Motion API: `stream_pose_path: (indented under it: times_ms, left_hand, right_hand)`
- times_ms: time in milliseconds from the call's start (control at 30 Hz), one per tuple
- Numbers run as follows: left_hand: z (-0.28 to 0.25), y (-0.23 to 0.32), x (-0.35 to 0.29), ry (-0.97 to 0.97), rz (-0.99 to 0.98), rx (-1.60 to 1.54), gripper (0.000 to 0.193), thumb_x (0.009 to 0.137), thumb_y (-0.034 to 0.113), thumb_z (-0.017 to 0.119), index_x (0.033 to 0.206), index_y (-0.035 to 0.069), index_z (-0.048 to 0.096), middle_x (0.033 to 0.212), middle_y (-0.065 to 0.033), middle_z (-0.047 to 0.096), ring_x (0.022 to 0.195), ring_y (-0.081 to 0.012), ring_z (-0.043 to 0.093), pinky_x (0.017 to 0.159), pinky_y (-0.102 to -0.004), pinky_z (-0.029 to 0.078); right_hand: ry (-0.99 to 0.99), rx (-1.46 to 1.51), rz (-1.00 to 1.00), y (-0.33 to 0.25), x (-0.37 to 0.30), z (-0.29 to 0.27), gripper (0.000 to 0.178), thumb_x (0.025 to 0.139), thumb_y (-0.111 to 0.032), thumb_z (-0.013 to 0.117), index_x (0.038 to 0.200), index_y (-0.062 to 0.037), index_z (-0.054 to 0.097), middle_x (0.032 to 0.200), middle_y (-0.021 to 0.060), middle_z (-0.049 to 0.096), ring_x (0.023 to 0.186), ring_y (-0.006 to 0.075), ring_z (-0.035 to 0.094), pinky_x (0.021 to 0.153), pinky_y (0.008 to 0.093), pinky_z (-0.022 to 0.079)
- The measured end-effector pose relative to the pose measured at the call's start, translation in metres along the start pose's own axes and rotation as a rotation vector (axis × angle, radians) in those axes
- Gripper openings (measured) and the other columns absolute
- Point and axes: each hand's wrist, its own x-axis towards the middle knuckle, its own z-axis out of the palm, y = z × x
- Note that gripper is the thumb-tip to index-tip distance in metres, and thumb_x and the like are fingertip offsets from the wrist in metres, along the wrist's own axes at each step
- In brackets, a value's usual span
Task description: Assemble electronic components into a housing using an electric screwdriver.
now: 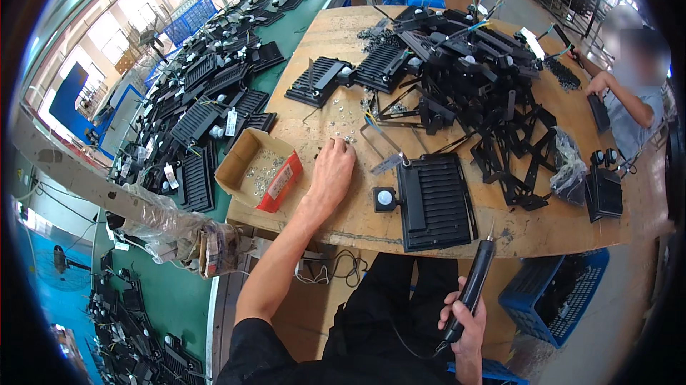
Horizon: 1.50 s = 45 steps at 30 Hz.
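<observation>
My right hand (464, 321) is wrapped round a black corded electric screwdriver (474, 281), its thin bit pointing up and away over the table's near edge. My left hand (333, 171) rests on the tabletop with bent fingertips down among loose small metal fasteners (341, 128); whatever it pinches is hidden. Between the hands a black finned floodlight (437, 203) lies fins up, a small sensor box with a white dome (385, 198) at its left side. Beyond it stands a metal bracket (379, 138). An open cardboard box (246, 160) holding small fasteners sits left of my left hand.
Black brackets (507, 142) and more floodlights (386, 63) pile up on the far and right table. A green bench (286, 35) full of floodlights runs along the left. A blue crate (557, 299) stands below at right. A co-worker (636, 92) works at the right edge.
</observation>
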Motion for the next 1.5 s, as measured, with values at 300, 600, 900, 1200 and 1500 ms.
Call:
stream_pose_path:
  times_ms: [300, 600, 900, 1200, 1500]
  left_hand:
    - [-0.009, -0.011, 0.001, -0.016, 0.029, 0.027, 0.013, 0.082, 0.001, 0.061, 0.093, -0.001, 0.067, 0.102, -0.0172, 0.064, 0.104, -0.0335, 0.062, 0.092, -0.0437, 0.053]
    - [-0.024, 0.001, -0.015, 0.356, -0.1, -0.365, 0.014, 0.097, 0.003, 0.065, 0.109, 0.001, 0.07, 0.099, -0.0167, 0.067, 0.094, -0.0323, 0.067, 0.084, -0.0414, 0.053]
    - [-0.087, 0.013, -0.104, 0.056, -0.425, -1.303, 0.018, 0.106, 0.006, 0.058, 0.115, -0.003, 0.072, 0.093, -0.0082, 0.068, 0.083, -0.0144, 0.065, 0.078, -0.0311, 0.053]
    - [-0.069, 0.025, -0.123, -0.34, -0.559, -2.026, 0.02, 0.104, 0.012, 0.066, 0.104, -0.008, 0.071, 0.081, -0.0137, 0.073, 0.073, -0.0207, 0.073, 0.064, -0.0321, 0.059]
    - [-0.099, 0.047, -0.129, -0.39, -0.525, -1.897, 0.016, 0.105, 0.007, 0.064, 0.101, -0.007, 0.071, 0.075, -0.0114, 0.072, 0.064, -0.0169, 0.072, 0.059, -0.0293, 0.059]
  right_hand:
    - [0.029, -0.266, 0.054, 0.009, -0.006, -0.008, 0.063, 0.098, -0.011, 0.07, 0.149, 0.0049, 0.037, 0.089, 0.0101, 0.061, 0.062, 0.0188, 0.065, 0.054, 0.0324, 0.057]
    - [0.046, -0.376, -0.157, -0.016, -0.049, 0.033, 0.087, 0.078, -0.009, 0.074, 0.154, 0.0035, 0.035, 0.096, 0.0122, 0.06, 0.058, 0.0148, 0.06, 0.044, 0.0259, 0.047]
    - [-0.274, -0.729, 0.157, -0.012, -0.02, 0.084, 0.11, 0.077, -0.015, 0.086, 0.164, 0.0062, 0.022, 0.102, 0.0143, 0.068, 0.093, 0.0151, 0.065, 0.086, 0.0299, 0.051]
    - [-0.534, -0.914, 0.145, -0.016, -0.014, 0.089, 0.098, 0.081, -0.006, 0.088, 0.163, -0.0034, 0.036, 0.113, 0.0132, 0.073, 0.096, 0.0157, 0.071, 0.091, 0.0298, 0.055]
    - [-0.521, -0.927, 0.121, -0.026, -0.037, 0.054, 0.097, 0.081, -0.006, 0.089, 0.162, -0.0027, 0.037, 0.112, 0.0129, 0.075, 0.098, 0.016, 0.073, 0.093, 0.0294, 0.056]
